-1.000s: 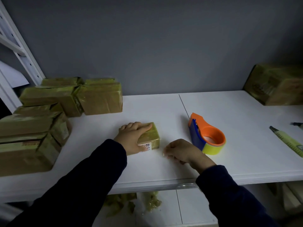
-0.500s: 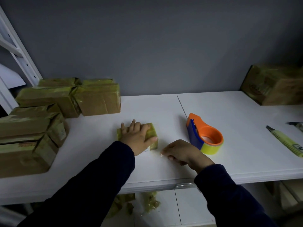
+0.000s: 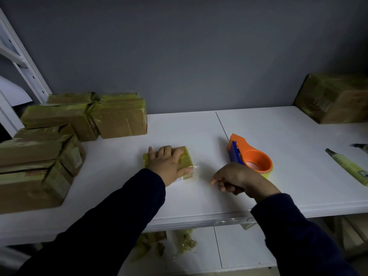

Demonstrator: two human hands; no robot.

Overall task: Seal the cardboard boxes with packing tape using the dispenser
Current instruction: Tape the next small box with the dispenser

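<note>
small box nearly sealed, dispenser set down

i see my left hand (image 3: 169, 166) lying flat on the small box (image 3: 186, 159) at the centre of the worktop (image 3: 298, 156), fingers spread over its taped top, thumb against the near edge where a loose clear tape end sticks out. my right hand (image 3: 239, 179) hovers just right of it, fingers curled loosely and holding nothing that i can make out. the tape dispenser (image 3: 250, 158) stands free just behind that hand. i judge this box wrapped and only needing its tape pressed down. the stack of taped boxes (image 3: 59, 140) at the left of the frame looks finished; the large box (image 3: 334, 98) at the upper right also shows tape, though i can't tell if it's done.
</note>
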